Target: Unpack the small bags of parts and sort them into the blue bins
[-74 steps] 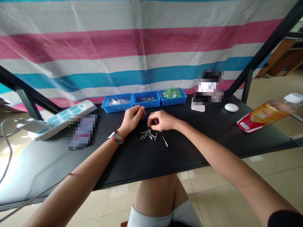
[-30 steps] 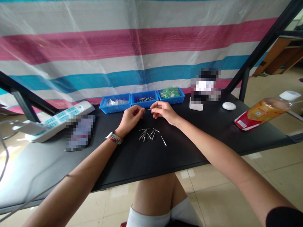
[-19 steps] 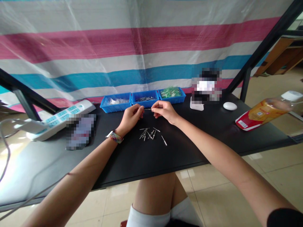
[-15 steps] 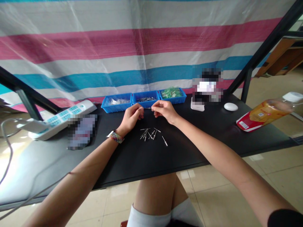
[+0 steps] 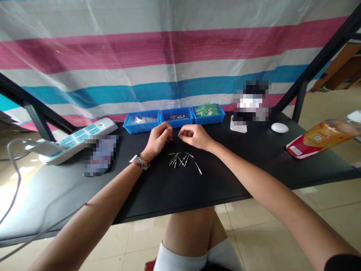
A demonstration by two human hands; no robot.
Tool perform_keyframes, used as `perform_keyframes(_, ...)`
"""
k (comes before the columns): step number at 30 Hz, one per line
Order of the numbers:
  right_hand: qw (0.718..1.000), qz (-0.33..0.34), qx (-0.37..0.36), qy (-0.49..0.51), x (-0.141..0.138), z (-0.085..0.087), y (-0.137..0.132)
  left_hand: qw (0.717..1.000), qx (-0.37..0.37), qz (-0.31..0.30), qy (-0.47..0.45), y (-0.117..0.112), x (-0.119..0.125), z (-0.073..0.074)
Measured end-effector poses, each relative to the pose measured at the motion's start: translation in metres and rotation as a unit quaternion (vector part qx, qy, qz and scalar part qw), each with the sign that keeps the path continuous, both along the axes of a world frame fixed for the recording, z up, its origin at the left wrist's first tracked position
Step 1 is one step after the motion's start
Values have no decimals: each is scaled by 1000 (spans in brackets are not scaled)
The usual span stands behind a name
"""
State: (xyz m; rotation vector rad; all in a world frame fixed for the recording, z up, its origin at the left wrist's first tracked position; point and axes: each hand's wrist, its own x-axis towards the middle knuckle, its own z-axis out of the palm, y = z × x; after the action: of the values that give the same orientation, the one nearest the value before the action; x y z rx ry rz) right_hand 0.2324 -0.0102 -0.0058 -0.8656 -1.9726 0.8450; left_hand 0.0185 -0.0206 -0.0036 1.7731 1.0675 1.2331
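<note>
My left hand (image 5: 159,137) hovers just above the black table (image 5: 254,158) with its fingertips pinched together; what they hold is hidden. A beaded band sits on that wrist. My right hand (image 5: 194,136) is close beside it, a small gap apart, fingers curled in and thumb against forefinger. No pin shows between the two hands. A loose heap of several small metal pins (image 5: 180,159) lies on the table just in front of both hands, with one pin (image 5: 198,168) apart to the right.
Three blue bins stand behind the hands: clear bits (image 5: 141,121), metal pins (image 5: 176,117), green parts (image 5: 209,111). A white power strip (image 5: 76,138) lies left, a white puck (image 5: 279,128) and a lying bottle (image 5: 324,136) right. A striped tarp hangs behind.
My right hand took a pin from the heap, raised it to my left fingertips, and has now dropped slightly and drawn back; the pin between the hands is no longer visible.
</note>
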Motion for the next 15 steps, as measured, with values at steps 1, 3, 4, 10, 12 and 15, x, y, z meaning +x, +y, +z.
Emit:
perform_keyframes(1, 999, 42, 11, -30, -3, 1, -6, 1000, 3, 3, -4, 0, 0, 0)
perform_keyframes(3, 993, 84, 45, -71, -10, 3, -18, 1000, 6, 9, -10, 0, 0, 0)
perform_keyframes(4, 991, 88, 58, -84, -13, 4, -23, 1000, 8, 11, -11, 0, 0, 1)
perform_keyframes(10, 984, 40, 63, -161, -32, 5, -40, 1000, 14, 11, -1, -1, 2, 3)
perform_keyframes(12, 983, 25, 44, -176, -35, 3, -40, 1000, 13, 10, 7, -1, 2, 3)
perform_keyframes(15, 988, 29, 30, -150, -35, -2, -37, 1000, 17, 10, 18, -1, 1, 3)
